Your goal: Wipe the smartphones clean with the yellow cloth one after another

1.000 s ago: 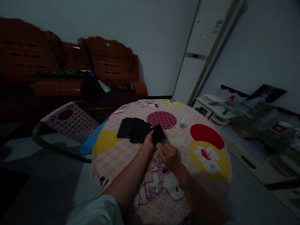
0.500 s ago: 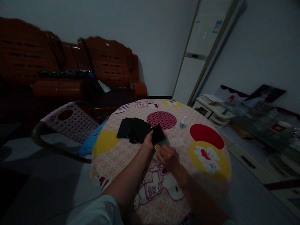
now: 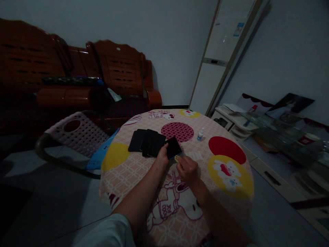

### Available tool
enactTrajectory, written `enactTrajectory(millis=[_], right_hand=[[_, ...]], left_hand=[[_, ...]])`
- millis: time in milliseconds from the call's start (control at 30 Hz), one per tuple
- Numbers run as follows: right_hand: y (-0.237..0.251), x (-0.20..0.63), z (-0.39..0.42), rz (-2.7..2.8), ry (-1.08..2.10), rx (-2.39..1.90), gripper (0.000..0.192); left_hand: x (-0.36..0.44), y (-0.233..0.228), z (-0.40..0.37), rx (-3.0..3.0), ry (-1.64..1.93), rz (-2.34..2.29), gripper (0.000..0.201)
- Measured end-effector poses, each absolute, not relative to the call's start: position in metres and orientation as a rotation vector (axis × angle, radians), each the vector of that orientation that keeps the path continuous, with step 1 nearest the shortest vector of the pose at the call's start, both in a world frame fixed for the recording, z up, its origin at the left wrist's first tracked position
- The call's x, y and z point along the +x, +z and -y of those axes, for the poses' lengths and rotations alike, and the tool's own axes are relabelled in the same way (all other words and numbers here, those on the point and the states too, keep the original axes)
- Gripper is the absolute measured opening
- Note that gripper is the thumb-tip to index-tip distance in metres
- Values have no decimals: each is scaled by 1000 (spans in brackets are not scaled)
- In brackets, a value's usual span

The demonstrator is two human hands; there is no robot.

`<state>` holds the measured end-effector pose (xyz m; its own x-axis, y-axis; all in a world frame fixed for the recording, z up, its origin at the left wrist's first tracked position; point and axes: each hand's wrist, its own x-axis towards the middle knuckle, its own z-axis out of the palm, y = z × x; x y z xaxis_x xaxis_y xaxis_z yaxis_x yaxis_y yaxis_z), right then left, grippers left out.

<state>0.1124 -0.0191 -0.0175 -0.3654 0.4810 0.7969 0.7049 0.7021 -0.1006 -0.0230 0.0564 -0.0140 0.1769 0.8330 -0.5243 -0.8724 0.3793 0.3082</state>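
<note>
Dim room, plain pale walls [image 3: 180, 41], wooden sofa [image 3: 77, 79] far left, tall white cabinet unit [image 3: 218, 61] far right, grey floor [image 3: 38, 206]

The left hand [image 3: 162, 156] covers the near corner of a dark flat slab [image 3: 173, 147]; what it is stays unclear in the dim light. The small yellow thing [image 3: 176, 158] at the right hand's [image 3: 188, 169] fingertips is too tiny to identify. Beyond the hands, the little bottle's [image 3: 200, 134] label is unreadable.

We see table [image 3: 144, 171]: phone stack [image 3: 146, 142] left of held phone [image 3: 173, 147]; bottle [image 3: 200, 134] right; chair [image 3: 77, 133] left of table.
</note>
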Motion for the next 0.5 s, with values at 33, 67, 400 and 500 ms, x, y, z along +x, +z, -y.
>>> enactTrajectory(millis=[33,67,400,500], right_hand=[[-17,113,19,2026,-324,-908,24],[-15,114,19,2016,-326,-912,24],[-18,111,20,2072,-269,-888,22],[-18,109,22,2083,-218,-859,23]], left_hand=[[-23,-14,-56,-73,1204,-690,34],[-23,-14,-57,-80,1202,-680,34],[-22,-8,-54,-62,1205,-657,33],[-21,-5,-50,-38,1175,-671,35]])
